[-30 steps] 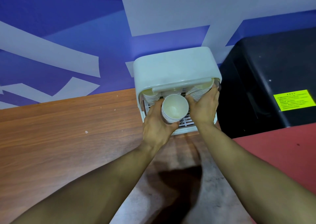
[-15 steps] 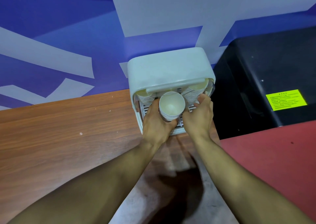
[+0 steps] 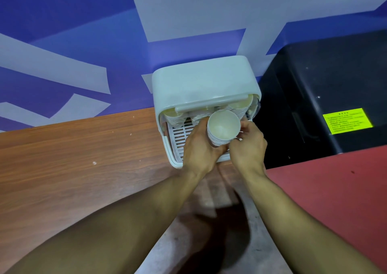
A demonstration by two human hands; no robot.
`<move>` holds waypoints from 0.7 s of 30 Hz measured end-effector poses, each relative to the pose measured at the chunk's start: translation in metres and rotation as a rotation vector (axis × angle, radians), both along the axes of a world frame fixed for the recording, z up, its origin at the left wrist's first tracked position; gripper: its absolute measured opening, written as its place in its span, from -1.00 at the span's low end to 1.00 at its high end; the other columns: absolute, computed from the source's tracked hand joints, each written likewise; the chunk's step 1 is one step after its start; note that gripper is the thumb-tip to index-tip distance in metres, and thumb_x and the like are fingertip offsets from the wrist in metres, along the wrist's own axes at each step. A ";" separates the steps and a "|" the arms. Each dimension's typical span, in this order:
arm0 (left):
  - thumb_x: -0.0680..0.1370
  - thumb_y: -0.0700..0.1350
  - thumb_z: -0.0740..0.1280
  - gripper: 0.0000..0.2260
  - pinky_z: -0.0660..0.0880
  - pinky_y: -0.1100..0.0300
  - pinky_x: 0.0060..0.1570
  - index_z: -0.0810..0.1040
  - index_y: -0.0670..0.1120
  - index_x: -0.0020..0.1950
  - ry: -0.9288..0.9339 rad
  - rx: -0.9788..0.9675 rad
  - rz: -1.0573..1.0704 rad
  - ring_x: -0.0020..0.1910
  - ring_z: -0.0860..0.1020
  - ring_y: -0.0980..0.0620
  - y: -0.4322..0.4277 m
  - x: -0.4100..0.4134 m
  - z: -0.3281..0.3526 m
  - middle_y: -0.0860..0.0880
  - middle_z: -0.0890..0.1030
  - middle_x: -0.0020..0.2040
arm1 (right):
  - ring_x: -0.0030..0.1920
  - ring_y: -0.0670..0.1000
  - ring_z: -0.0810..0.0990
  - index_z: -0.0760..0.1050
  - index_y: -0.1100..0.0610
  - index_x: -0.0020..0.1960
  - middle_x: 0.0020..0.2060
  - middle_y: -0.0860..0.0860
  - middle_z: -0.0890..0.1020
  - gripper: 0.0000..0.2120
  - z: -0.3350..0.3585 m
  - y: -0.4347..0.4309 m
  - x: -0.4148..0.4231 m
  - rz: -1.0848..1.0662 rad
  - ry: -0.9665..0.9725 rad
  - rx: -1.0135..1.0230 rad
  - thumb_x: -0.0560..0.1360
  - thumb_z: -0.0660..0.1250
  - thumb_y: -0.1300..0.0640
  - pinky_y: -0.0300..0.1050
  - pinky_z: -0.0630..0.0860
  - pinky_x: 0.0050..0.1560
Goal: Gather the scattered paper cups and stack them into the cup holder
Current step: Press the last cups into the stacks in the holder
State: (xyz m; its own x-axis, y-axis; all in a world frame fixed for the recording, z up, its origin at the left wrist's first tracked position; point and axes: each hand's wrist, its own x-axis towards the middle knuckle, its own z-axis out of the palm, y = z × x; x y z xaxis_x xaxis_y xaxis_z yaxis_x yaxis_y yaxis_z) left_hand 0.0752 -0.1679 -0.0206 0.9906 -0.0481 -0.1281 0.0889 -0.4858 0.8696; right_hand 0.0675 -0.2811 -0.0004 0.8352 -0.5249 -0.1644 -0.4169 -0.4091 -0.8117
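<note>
Counter (image 3: 83, 158): wood-grain.
Left hand (image 3: 199, 150): fingers curled round the stack's left side, gripping it.
Right hand (image 3: 248, 148): fingers bent against the stack's right side, pinching it.
Stack (image 3: 223, 127): nested paper cups, mouth toward the camera, held over the holder's slatted tray (image 3: 178, 135).
Holder (image 3: 201, 85): white, at the counter's far edge against the wall (image 3: 83, 43), with more cups (image 3: 172, 116) inside.

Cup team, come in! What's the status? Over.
Hands: left hand, right hand both hold cup stack. Stack at cup holder front, not in. Inside, other stacks flank it.
</note>
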 end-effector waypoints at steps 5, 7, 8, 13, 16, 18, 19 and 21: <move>0.35 0.04 0.56 -0.33 0.53 0.08 0.11 0.39 0.11 0.40 0.018 -0.034 -0.069 0.18 0.57 0.05 -0.015 -0.001 0.002 0.08 0.61 0.21 | -0.08 -0.05 0.64 0.57 0.14 0.05 -0.10 0.00 0.67 -0.65 -0.004 -0.019 -0.004 -0.060 -0.002 -0.024 0.32 0.27 0.39 -0.11 0.57 -0.01; 0.35 0.02 0.57 -0.34 0.55 0.05 0.10 0.38 0.12 0.40 0.025 -0.045 -0.089 0.16 0.58 0.04 -0.020 0.000 0.002 0.10 0.61 0.21 | -0.10 -0.07 0.63 0.58 0.15 0.08 -0.10 0.01 0.68 -0.63 -0.003 -0.025 -0.004 -0.071 0.001 -0.034 0.32 0.27 0.39 -0.18 0.54 -0.06; 0.36 0.01 0.57 -0.34 0.55 0.05 0.10 0.38 0.12 0.40 0.029 -0.045 -0.099 0.17 0.58 0.05 -0.022 0.000 0.002 0.10 0.61 0.21 | -0.11 -0.07 0.62 0.59 0.16 0.08 -0.11 0.01 0.68 -0.62 -0.002 -0.028 -0.004 -0.075 0.004 -0.040 0.33 0.27 0.40 -0.20 0.51 -0.08; 0.38 0.01 0.56 -0.35 0.52 0.07 0.13 0.39 0.10 0.41 0.030 -0.037 -0.117 0.21 0.55 0.06 -0.030 0.003 0.003 0.10 0.61 0.21 | -0.11 -0.06 0.64 0.60 0.14 0.07 -0.15 -0.01 0.68 -0.62 -0.002 -0.037 -0.002 -0.080 -0.002 -0.046 0.31 0.28 0.39 -0.21 0.52 -0.11; 0.39 0.06 0.54 -0.37 0.52 0.08 0.15 0.39 0.09 0.42 0.026 -0.027 -0.136 0.22 0.54 0.05 -0.033 0.003 0.004 0.09 0.61 0.22 | -0.13 -0.08 0.64 0.61 0.12 0.05 -0.17 -0.04 0.68 -0.62 -0.001 -0.041 -0.002 -0.093 -0.003 -0.034 0.30 0.29 0.39 -0.13 0.59 -0.09; 0.40 0.07 0.52 -0.37 0.51 0.09 0.16 0.39 0.09 0.42 0.021 -0.024 -0.143 0.23 0.53 0.06 -0.035 0.003 0.004 0.09 0.60 0.23 | -0.12 -0.09 0.64 0.61 0.11 0.05 -0.18 -0.05 0.67 -0.60 -0.001 -0.044 -0.002 -0.094 -0.003 -0.026 0.29 0.28 0.40 -0.11 0.60 -0.07; 0.40 0.07 0.52 -0.38 0.51 0.11 0.16 0.39 0.09 0.42 0.018 -0.023 -0.143 0.23 0.53 0.07 -0.035 0.003 0.004 0.10 0.60 0.23 | -0.11 -0.09 0.64 0.61 0.11 0.06 -0.17 -0.06 0.67 -0.60 -0.002 -0.044 -0.002 -0.092 -0.004 -0.024 0.30 0.27 0.40 -0.10 0.60 -0.06; 0.40 0.07 0.53 -0.39 0.50 0.14 0.15 0.40 0.10 0.41 0.022 -0.020 -0.141 0.22 0.53 0.10 -0.036 0.003 0.005 0.11 0.60 0.23 | -0.09 -0.08 0.65 0.60 0.12 0.08 -0.15 -0.05 0.68 -0.61 -0.003 -0.046 -0.002 -0.090 -0.005 -0.024 0.31 0.28 0.40 -0.11 0.60 -0.06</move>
State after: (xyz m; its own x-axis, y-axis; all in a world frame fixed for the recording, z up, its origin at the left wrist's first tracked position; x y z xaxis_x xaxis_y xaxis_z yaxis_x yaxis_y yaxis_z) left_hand 0.0784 -0.2042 -0.0159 0.9708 -0.1893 -0.1473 0.0401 -0.4775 0.8777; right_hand 0.0653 -0.3270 -0.0033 0.7850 -0.6018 -0.1468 -0.4489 -0.3895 -0.8042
